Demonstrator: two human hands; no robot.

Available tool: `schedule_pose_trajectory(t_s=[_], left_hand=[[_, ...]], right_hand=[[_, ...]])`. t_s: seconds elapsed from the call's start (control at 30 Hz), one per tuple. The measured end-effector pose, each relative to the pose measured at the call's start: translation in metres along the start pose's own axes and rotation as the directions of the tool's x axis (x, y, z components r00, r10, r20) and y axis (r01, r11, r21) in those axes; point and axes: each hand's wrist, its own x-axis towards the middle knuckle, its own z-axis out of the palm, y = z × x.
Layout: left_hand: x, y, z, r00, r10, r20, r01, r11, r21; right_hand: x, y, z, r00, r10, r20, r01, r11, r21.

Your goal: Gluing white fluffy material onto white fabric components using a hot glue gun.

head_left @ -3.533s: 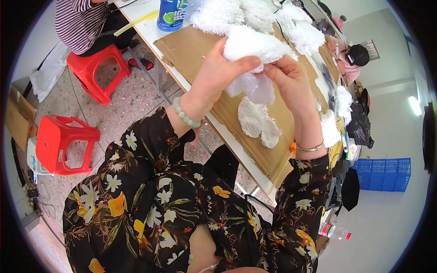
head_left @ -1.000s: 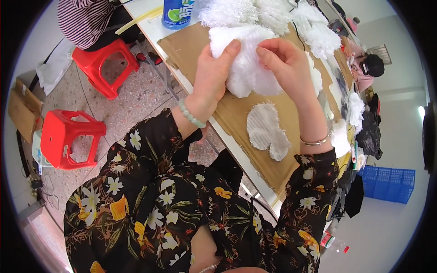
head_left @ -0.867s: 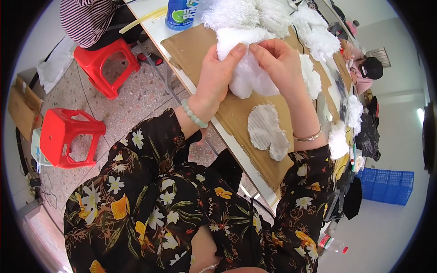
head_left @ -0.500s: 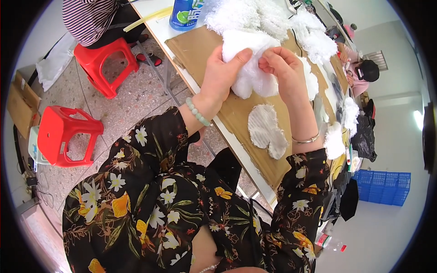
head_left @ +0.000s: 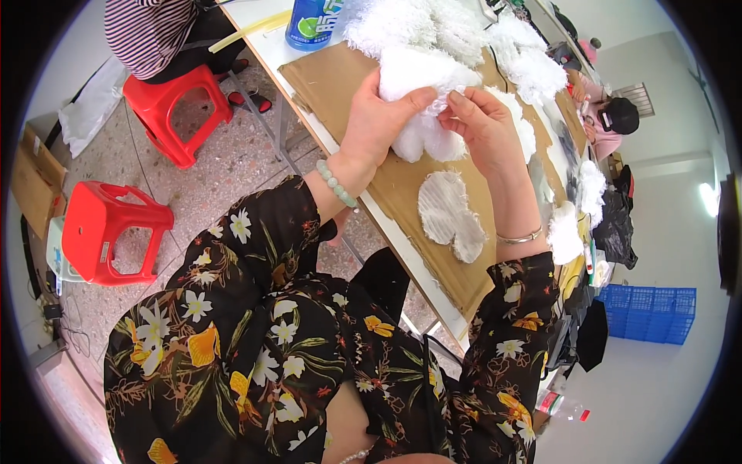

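A fluffy white plush piece point(head_left: 421, 73) is held up over the brown cardboard point(head_left: 340, 77) on the table. My left hand point(head_left: 380, 116) grips it from the left, thumb across its front and the other fingers hidden behind it. At its right edge, my right hand point(head_left: 483, 124) pinches the fabric between thumb and fingertips. Whether anything small sits in that pinch cannot be made out. Below my hands, a flat off-white fabric cutout point(head_left: 452, 216) with a ribbed face and rounded lobes lies on the cardboard.
More white plush pieces point(head_left: 529, 66) lie along the table. A blue bottle point(head_left: 313, 23) stands at the far left. Red stools point(head_left: 116, 232) are on the floor to the left. Other people sit nearby, one in a striped top point(head_left: 151, 35), another in a black cap point(head_left: 621, 116).
My right thumb and fingers have shifted slightly on the plush piece's edge. My left hand keeps its hold. The whole view has moved a little.
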Motion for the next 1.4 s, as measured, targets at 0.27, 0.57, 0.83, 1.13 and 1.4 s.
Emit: schedule_pose_trajectory(t_s=[0.27, 0.57, 0.83, 1.13, 1.4], left_hand=[[0.0, -0.006, -0.002, 0.988, -0.026, -0.15, 0.021, 0.999, -0.037], [0.006, -0.011, -0.011, 0.986, -0.001, -0.169, -0.009, 0.998, -0.06], [0.002, -0.002, 0.002, 0.993, -0.041, -0.109, 0.031, 0.996, -0.088], [-0.001, -0.009, 0.007, 0.995, -0.048, -0.09, 0.037, 0.993, -0.111], [-0.002, -0.003, -0.003, 0.997, -0.045, -0.064, 0.039, 0.995, -0.097]], right_hand=[[-0.023, -0.027, -0.075, 0.878, 0.008, -0.478, 0.188, 0.913, 0.362], [-0.067, -0.052, -0.23, 0.63, -0.208, -0.748, 0.495, 0.85, 0.181], [-0.002, -0.028, -0.224, 0.773, -0.249, -0.584, -0.229, 0.749, -0.622], [0.047, -0.01, -0.134, 0.887, 0.057, -0.458, -0.377, 0.661, -0.649], [0.014, -0.017, 0.005, 0.982, -0.189, -0.001, 0.157, 0.824, -0.545]])
